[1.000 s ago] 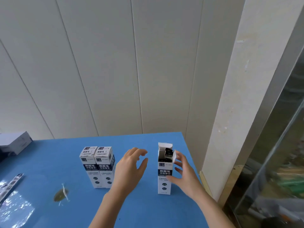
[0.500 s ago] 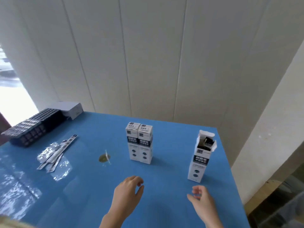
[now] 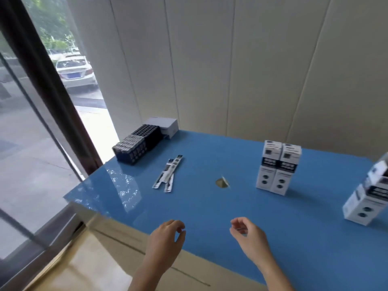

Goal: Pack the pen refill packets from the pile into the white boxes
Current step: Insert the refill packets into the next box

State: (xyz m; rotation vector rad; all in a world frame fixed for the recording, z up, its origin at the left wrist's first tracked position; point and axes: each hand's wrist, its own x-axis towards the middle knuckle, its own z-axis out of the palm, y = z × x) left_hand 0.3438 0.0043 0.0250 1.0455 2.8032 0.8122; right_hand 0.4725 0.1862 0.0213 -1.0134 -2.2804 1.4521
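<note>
A few pen refill packets (image 3: 168,174) lie flat in the middle-left of the blue table (image 3: 210,206). Two closed white boxes (image 3: 277,166) stand side by side at the back right. A third white box (image 3: 367,196), its top flap open, stands at the right edge of view, partly cut off. My left hand (image 3: 165,240) hovers over the table's near edge, empty, fingers loosely curled. My right hand (image 3: 248,236) hovers beside it, also empty with fingers curled. Both are well short of the packets.
A black block of stacked refill packs (image 3: 136,144) sits at the table's far left corner, with a grey box (image 3: 165,124) behind it. A small brownish mark (image 3: 222,182) is on the table centre. A glass door and its dark frame stand on the left.
The view has swung left from the open box toward the packets. Both hands let go of the open box and drew back to the near edge.
</note>
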